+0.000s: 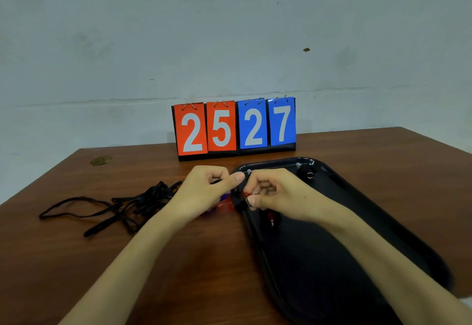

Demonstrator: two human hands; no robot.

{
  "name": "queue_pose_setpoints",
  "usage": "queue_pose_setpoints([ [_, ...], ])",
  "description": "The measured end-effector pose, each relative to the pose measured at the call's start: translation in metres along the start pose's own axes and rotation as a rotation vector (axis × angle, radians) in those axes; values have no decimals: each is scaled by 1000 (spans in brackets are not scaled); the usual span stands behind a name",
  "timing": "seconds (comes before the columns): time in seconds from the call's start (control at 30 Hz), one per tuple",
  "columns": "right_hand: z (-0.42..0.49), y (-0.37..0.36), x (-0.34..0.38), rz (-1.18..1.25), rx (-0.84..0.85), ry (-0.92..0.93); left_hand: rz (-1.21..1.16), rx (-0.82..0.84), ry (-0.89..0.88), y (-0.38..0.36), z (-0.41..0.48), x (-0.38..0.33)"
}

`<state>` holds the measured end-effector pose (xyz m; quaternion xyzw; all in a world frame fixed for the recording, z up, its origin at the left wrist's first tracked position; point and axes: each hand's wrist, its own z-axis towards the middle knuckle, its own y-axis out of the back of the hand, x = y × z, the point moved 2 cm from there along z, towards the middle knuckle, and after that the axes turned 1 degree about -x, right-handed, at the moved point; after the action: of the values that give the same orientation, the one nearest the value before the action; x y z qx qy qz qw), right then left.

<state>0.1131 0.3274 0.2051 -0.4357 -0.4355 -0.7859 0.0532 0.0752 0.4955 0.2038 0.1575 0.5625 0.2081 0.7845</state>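
Both hands meet in the middle of the frame, above the left rim of the black tray [357, 222] on the bench. The right hand [274, 195] pinches a small red piece [245, 194] with a metal ring. The left hand [204, 192] is curled on a dark piece [217, 181], maybe a strap end; I cannot tell surely. To join them well, I think it is better to hold the ring steady, low over the tray, and feed the end slowly.
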Motion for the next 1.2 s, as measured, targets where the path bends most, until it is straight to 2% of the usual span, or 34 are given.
queue_pose_setpoints([
  [0.17, -2, -1, 6, 256, 27, -8, -272, 117, 129, -4, -4, 1],
  [0.3, -1, -1, 5, 458, -7, -73, -504, 112, 230, -18, -2, 7],
  [0.37, 0, 1, 3, 539, -52, -97, -548, 78, 267, -27, -2, 9],
  [0.5, 1, 5, -4, 564, -210, -143, -515, -4, 192, -34, -4, 8],
  [0.63, 4, 9, -14, 475, -406, -221, -366, -31, 134, -34, -5, 8],
  [0.73, 4, 11, -18, 304, -496, -248, -242, -36, 76, -39, -7, 7],
  [0.8, 3, 10, -17, 165, -521, -231, -79, -93, 4, -40, -10, 7],
  [0.93, 2, 4, -13, -38, -475, -203, 126, -150, -122, -37, -15, 3],
  [1.2, 2, 1, -12, -175, -307, -153, 198, -272, -173, -19, -11, -2],
])
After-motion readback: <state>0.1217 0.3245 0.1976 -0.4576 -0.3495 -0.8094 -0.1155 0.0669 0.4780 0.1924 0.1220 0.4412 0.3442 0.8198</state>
